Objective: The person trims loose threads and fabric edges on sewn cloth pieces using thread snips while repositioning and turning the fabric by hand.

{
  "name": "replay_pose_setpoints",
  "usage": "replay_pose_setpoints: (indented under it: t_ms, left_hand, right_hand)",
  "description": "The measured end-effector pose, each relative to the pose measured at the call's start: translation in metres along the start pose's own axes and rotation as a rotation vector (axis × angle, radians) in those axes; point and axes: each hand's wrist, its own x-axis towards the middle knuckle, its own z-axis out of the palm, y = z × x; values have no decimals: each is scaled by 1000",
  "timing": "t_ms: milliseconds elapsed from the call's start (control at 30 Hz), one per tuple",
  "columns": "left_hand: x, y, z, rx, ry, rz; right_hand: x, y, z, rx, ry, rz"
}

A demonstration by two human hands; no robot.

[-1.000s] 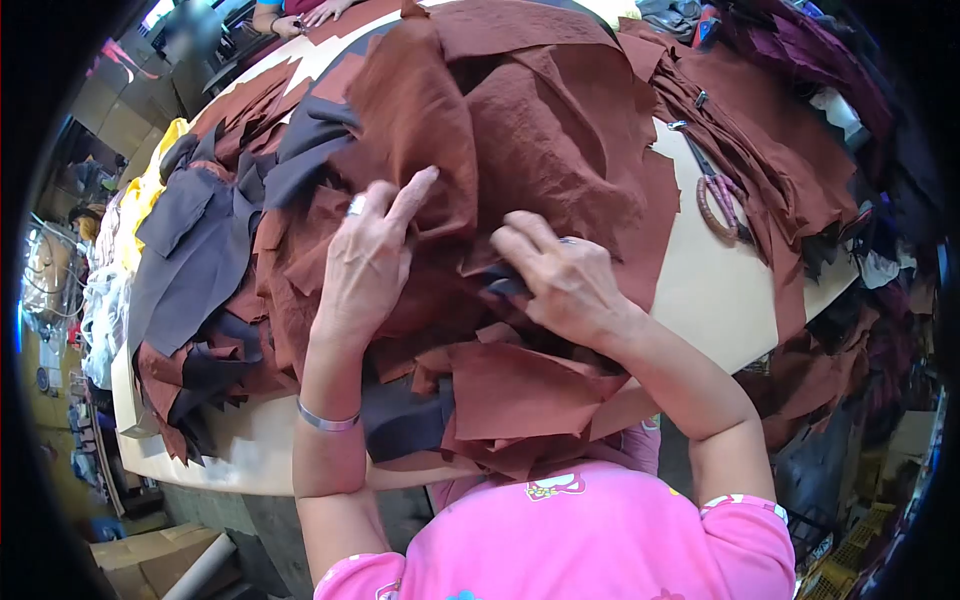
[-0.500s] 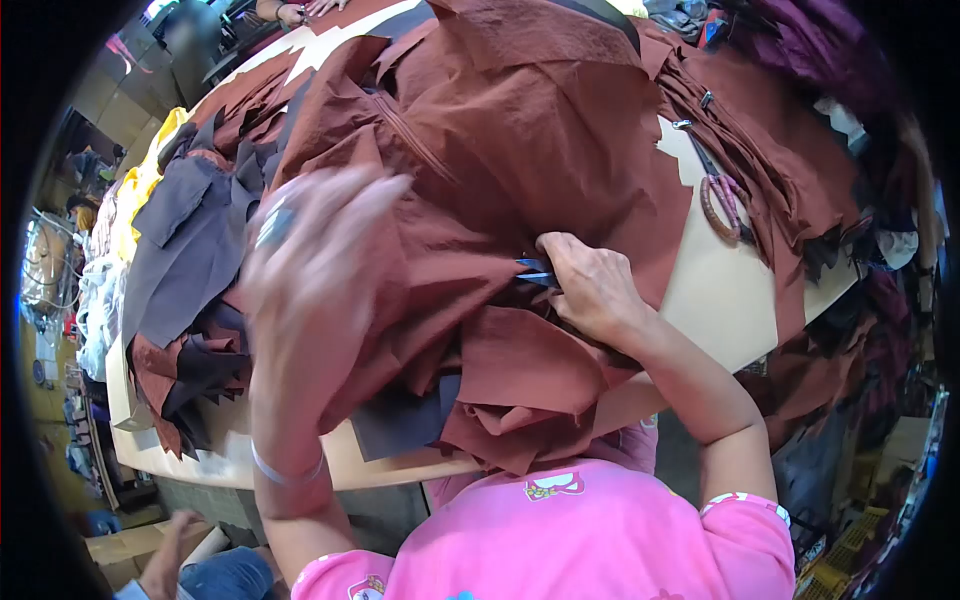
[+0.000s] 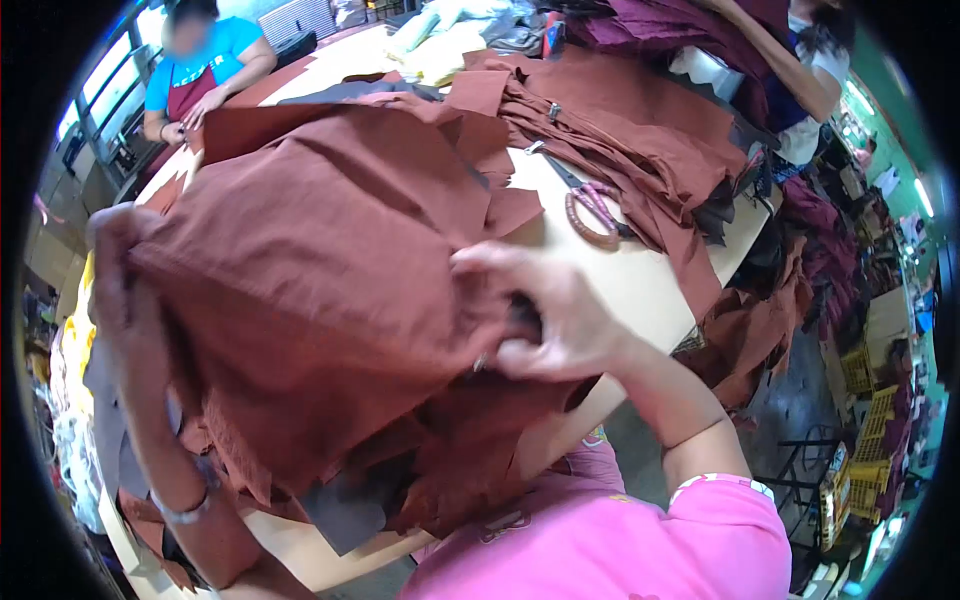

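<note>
My left hand (image 3: pixel 125 260), blurred, is closed on the left edge of a large reddish-brown cloth piece (image 3: pixel 310 250) and holds it raised and spread. My right hand (image 3: pixel 570 315) is at the cloth's right edge, thumb and fingers curled. A dark object shows inside its curl, with a small metallic glint by the thumb; it looks like the small snips, mostly hidden. More brown cloth and a dark grey piece (image 3: pixel 345 510) lie beneath. Scissors with wrapped pinkish-brown handles (image 3: pixel 595 215) rest on the table (image 3: pixel 650 270), beyond my right hand.
Brown pieces with zippers (image 3: pixel 610 130) are heaped at the back right. A person in a blue shirt (image 3: pixel 235 50) works at the far left; another person's arm (image 3: pixel 780 60) reaches over purple cloth (image 3: pixel 660 30). Yellow crates (image 3: pixel 875 430) stand on the floor at right.
My left hand has moved left and taken hold of the cloth, which is now spread out. My right hand has shifted slightly; the blue blades no longer show clearly. The view has turned right.
</note>
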Motion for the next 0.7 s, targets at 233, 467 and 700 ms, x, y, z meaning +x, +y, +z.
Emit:
replay_pose_setpoints:
  t_ms: [233,467,700]
  left_hand:
    - [55,29,-77,-105,-633,69]
    - [114,79,70,430,-852,306]
    - [154,95,282,509,-530,554]
  right_hand:
    - [3,-3,-34,209,-557,-106]
    - [65,36,-189,-716,-190,53]
    - [42,-7,-284,-1383,543,-265]
